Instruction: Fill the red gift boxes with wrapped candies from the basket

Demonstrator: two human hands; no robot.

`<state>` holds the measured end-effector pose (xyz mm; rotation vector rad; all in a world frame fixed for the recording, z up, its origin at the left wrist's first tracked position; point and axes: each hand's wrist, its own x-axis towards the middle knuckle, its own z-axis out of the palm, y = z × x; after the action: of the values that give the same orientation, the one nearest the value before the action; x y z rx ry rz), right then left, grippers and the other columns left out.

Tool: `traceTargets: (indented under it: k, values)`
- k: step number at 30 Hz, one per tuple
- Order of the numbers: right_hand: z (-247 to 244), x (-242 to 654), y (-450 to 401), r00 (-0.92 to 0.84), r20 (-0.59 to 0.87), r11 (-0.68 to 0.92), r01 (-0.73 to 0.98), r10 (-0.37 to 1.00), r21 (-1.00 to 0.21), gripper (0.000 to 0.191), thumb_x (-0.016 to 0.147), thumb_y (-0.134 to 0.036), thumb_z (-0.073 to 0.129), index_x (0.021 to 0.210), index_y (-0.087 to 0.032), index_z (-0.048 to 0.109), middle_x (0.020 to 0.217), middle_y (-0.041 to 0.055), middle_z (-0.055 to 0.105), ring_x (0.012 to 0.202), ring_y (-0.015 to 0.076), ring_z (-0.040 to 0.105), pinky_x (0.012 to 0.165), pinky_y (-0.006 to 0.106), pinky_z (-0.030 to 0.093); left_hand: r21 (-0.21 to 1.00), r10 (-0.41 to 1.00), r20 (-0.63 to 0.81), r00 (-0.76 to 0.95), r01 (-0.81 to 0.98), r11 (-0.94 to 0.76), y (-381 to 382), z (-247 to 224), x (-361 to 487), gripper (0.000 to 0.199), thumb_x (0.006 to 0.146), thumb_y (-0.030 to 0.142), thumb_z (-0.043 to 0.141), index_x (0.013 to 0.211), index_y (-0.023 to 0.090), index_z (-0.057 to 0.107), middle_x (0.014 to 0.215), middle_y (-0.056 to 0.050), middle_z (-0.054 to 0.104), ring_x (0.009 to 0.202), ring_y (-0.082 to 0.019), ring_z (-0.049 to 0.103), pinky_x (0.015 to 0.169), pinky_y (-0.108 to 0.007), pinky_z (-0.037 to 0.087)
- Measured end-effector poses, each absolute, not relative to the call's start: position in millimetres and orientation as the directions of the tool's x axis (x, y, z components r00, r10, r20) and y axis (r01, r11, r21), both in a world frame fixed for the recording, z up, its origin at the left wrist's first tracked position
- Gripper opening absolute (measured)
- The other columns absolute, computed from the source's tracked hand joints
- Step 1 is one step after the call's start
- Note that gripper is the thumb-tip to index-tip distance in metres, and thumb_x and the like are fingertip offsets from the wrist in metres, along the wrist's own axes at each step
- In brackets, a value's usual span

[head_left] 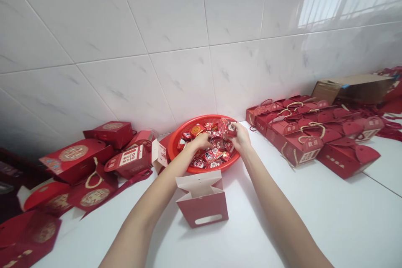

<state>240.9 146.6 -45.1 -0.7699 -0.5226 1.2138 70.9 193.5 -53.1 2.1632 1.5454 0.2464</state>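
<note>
A red plastic basket (172, 150) full of red-wrapped candies (214, 155) stands against the wall. My left hand (202, 140) reaches over its left rim into the candies. Its fingers are curled down, and what they hold, if anything, is hidden. My right hand (241, 135) is at the basket's right rim, with thumb and fingers closed on a red candy packet (228, 129). Between my forearms, in front of the basket, a dark red gift box (204, 205) stands upright with its top flaps open. A pale oval shows low on its front.
Several closed red gift boxes (75, 155) with gold emblems lie at the left. Rows of red boxes with rope handles (292, 134) stand at the right, before an open brown carton (354, 86). Behind the white table (251, 226) rises a tiled wall (179, 79).
</note>
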Motion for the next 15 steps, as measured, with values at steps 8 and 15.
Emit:
traceTargets:
  k: [8, 15]
  values:
    - [-42.7, 241.8, 146.3, 0.261, -0.139, 0.085, -0.694, 0.955, -0.714, 0.014, 0.059, -0.015, 0.060, 0.062, -0.021, 0.048, 0.053, -0.0076, 0.053, 0.049, 0.0118, 0.055, 0.051, 0.028, 0.053, 0.487, 0.915, -0.174, 0.364, 0.840, -0.241, 190.7, -56.6, 76.3, 0.086, 0.050, 0.020, 0.087, 0.132, 0.018, 0.061, 0.146, -0.015, 0.055, 0.131, -0.033, 0.054, 0.099, -0.029, 0.045]
    - [-43.5, 241.1, 146.0, 0.276, -0.121, 0.108, -0.687, 0.953, -0.719, 0.013, 0.055, -0.015, 0.058, 0.060, -0.022, 0.048, 0.053, -0.0076, 0.053, 0.050, 0.0117, 0.055, 0.052, 0.027, 0.054, 0.533, 0.913, -0.171, 0.370, 0.814, -0.230, 190.9, -53.9, 75.8, 0.081, 0.051, 0.022, 0.088, 0.128, 0.018, 0.063, 0.131, -0.012, 0.067, 0.116, -0.032, 0.064, 0.089, -0.030, 0.050]
